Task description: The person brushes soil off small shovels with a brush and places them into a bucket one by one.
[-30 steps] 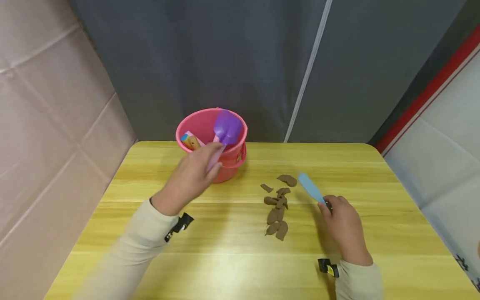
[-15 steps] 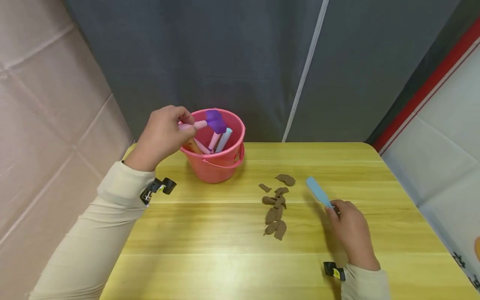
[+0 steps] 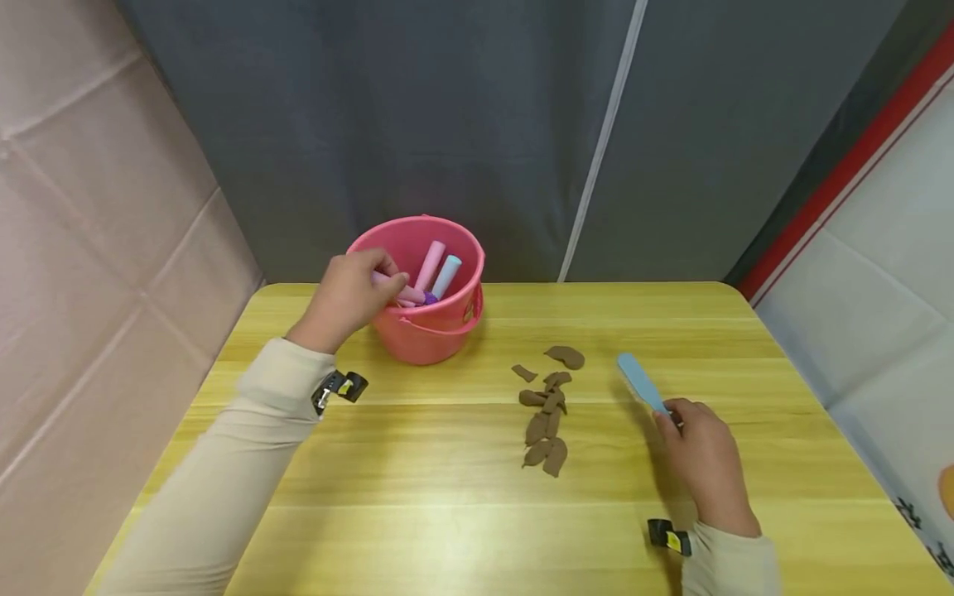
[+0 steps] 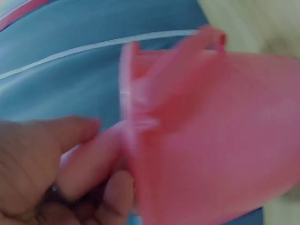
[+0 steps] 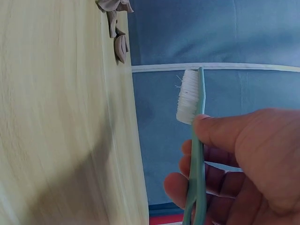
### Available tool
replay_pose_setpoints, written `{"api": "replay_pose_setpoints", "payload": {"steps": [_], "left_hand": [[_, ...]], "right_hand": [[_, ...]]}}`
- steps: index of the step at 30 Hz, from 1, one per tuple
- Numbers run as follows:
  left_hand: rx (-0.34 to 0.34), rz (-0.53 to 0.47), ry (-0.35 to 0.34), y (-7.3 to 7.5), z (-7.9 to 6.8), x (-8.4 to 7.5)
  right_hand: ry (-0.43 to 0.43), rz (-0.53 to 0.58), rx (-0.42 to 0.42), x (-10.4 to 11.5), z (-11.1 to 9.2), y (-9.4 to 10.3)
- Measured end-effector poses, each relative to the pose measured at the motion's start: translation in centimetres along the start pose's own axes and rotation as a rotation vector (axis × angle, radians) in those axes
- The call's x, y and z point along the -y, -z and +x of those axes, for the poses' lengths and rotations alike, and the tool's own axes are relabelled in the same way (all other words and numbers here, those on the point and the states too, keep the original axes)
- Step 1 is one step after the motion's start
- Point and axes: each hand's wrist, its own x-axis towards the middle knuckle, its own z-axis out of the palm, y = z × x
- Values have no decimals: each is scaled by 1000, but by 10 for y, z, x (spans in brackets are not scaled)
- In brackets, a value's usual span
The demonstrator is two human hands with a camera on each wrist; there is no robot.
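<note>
My left hand (image 3: 346, 294) is at the near-left rim of a pink bucket (image 3: 425, 341), gripping the pink handle of a toy shovel (image 3: 411, 294). The shovel's purple blade is mostly hidden inside the bucket. In the left wrist view, thumb and fingers close round the pink handle (image 4: 91, 164) beside the bucket wall. At the right, my right hand (image 3: 704, 455) holds a light blue brush (image 3: 643, 383) by its handle, raised above the table. White bristles (image 5: 188, 96) show on its head in the right wrist view. Several thin brown clay-like pieces (image 3: 537, 429) lie between the hands.
Pink and pale blue handles (image 3: 446, 276) stick up inside the bucket. The wooden table (image 3: 462, 463) ends at a dark grey curtain (image 3: 447, 124) behind. Pale panels (image 3: 89, 207) flank it on the left, with a white and red-edged one (image 3: 894, 298) on the right.
My left hand swung the shovel left over the bucket, then lowered it blade first inside. My right hand drifted slightly right with the brush. The brown pieces stayed put.
</note>
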Motion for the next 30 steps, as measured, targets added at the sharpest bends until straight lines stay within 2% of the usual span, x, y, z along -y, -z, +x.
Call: {"api": "replay_pose_setpoints", "payload": {"steps": [2,4,7,10,14,18,20,22,25,27,30], "left_hand": [[53,43,-25,-7,2,6],[76,84,-50,-11,2,11],[72,127,-81,-13,1,15],[70,121,-117,-13,-2,19],[87,112,-203,-13,-13,25],[70,144,-272,-16,-37,26],[23,151,-273,-21,-54,26],[-27,108,-253,-29,-72,24],[-75,35,-215,-48,-98,20],[-94,-1,-198,-63,-113,16],[-152,8,-210,-89,-126,10]], "right_hand": [[-14,1,11,-2,0,0],[-24,-4,20,-4,0,-1],[-55,-9,58,-7,0,-1],[-91,-32,109,-10,1,-2],[-143,-65,169,-14,1,-4],[-184,-74,198,-19,2,-8],[-196,-73,205,-21,2,-10],[-209,-67,222,-23,3,-9],[-235,-78,266,-25,4,-7],[-235,-93,264,-23,4,-5],[-153,-99,173,-12,2,-7]]}}
